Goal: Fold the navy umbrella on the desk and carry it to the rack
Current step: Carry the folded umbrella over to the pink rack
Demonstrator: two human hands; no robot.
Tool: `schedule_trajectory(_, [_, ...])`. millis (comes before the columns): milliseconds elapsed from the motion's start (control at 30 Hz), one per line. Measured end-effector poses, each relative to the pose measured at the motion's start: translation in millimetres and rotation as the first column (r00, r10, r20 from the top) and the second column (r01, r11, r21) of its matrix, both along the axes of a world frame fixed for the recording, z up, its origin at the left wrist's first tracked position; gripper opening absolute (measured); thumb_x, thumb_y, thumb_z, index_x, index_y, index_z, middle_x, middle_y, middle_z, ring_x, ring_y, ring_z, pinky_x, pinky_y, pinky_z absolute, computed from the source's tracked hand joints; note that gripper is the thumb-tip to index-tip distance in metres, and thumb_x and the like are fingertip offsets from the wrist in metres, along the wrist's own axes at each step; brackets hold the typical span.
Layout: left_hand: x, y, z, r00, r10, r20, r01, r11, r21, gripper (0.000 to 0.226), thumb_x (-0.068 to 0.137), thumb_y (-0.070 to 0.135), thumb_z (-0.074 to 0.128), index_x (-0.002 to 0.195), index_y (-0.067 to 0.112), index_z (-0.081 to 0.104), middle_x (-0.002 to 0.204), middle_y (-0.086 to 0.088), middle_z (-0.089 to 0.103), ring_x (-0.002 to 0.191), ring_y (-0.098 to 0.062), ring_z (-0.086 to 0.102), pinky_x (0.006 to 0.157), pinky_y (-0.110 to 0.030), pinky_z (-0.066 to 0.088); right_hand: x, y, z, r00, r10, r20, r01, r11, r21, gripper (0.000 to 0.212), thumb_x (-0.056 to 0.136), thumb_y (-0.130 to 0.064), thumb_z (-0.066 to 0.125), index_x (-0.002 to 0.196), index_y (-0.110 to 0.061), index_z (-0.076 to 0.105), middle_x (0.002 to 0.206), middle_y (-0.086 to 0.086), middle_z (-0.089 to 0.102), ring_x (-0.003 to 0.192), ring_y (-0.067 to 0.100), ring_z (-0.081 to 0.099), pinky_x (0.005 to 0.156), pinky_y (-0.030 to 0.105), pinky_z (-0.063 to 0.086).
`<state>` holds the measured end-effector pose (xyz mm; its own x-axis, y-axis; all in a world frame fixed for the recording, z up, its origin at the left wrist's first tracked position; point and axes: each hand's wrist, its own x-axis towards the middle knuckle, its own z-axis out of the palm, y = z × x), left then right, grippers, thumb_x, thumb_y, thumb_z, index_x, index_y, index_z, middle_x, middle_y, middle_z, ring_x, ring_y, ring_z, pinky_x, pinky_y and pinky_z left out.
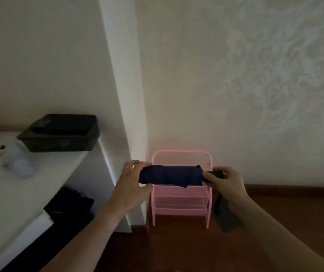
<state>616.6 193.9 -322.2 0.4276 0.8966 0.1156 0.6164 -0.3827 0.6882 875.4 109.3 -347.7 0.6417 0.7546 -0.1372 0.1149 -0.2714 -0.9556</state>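
Seen from the head, the folded navy umbrella (171, 176) lies level in the air before a pink rack (180, 201), left hand (132, 181) wrapped round its canopy end, right hand (226, 182) gripping its handle, so folding looks done and only placing remains.

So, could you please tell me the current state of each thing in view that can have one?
Umbrella: folded, level, held above the rack.
Left hand: grips the umbrella's cloth end.
Right hand: grips the umbrella's handle end.
Rack: upright on the floor; the shelves in view are bare.
Black box: on the desk, closed.
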Motion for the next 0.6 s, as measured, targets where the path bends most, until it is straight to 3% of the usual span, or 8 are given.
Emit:
schedule_trajectory(100, [59,67,-64,0.988,-0.128,-0.090,0.116,0.985,-0.125,0.066,0.085,0.015,0.074,0.143,0.030,0.047,0.144,0.005,0.037,0.118,-0.009,0.049,0.096,-0.015,0.042,53,55,-60,0.997,-0.080,0.023,0.081,0.992,-0.096,0.052,0.082,-0.028,0.081,0.126,-0.012,0.059,0.115,0.009,0.068,0.094,0.021,0.069,0.072,0.029,0.055])
schedule_trajectory(200, [97,130,-131,0.965,-0.178,-0.190,0.137,0.968,-0.212,0.082,0.079,0.019,0.076,0.150,0.033,0.036,0.148,0.004,0.035,0.128,-0.014,0.046,0.101,-0.024,0.046,89,114,-115,0.994,-0.065,0.088,0.079,0.982,-0.171,0.046,0.083,-0.027,0.081,0.122,-0.019,0.058,0.110,0.009,0.070,0.091,0.022,0.070,0.068,0.030,0.058])
schedule_trajectory(300, [116,186,-194,0.936,-0.235,-0.260,0.162,0.948,-0.274,0.092,0.072,0.017,0.081,0.149,0.038,0.035,0.142,-0.001,0.036,0.125,-0.019,0.049,0.097,-0.025,0.050,111,164,-169,0.989,0.064,0.130,-0.027,0.964,-0.266,0.038,0.084,-0.015,0.078,0.116,-0.019,0.059,0.112,0.010,0.069,0.094,0.021,0.068,0.080,0.037,0.060])
schedule_trajectory(367, [123,216,-234,0.914,-0.256,-0.315,0.164,0.943,-0.291,0.094,0.069,0.014,0.083,0.147,0.038,0.035,0.137,-0.003,0.038,0.120,-0.023,0.052,0.093,-0.026,0.053,120,187,-203,0.960,0.200,0.196,-0.121,0.927,-0.354,0.051,0.081,-0.011,0.078,0.128,-0.014,0.058,0.118,0.010,0.067,0.097,0.018,0.062,0.080,0.030,0.054])
schedule_trajectory(467, [130,245,-286,0.875,-0.275,-0.398,0.163,0.943,-0.291,0.099,0.069,0.014,0.084,0.150,0.036,0.032,0.138,-0.005,0.040,0.120,-0.026,0.053,0.092,-0.030,0.055,127,210,-244,0.886,0.390,0.252,-0.227,0.837,-0.497,0.070,0.076,-0.013,0.082,0.138,-0.011,0.050,0.121,0.010,0.063,0.095,0.017,0.059,0.073,0.023,0.050])
schedule_trajectory(600, [142,251,-335,0.787,-0.323,-0.526,0.256,0.946,-0.198,0.101,0.077,0.008,0.076,0.157,0.034,0.021,0.149,-0.008,0.036,0.125,-0.032,0.054,0.086,-0.029,0.052,136,227,-281,0.777,0.546,0.312,-0.230,0.708,-0.668,0.077,0.066,-0.025,0.092,0.128,-0.013,0.048,0.115,0.008,0.063,0.095,0.022,0.064,0.079,0.034,0.061])
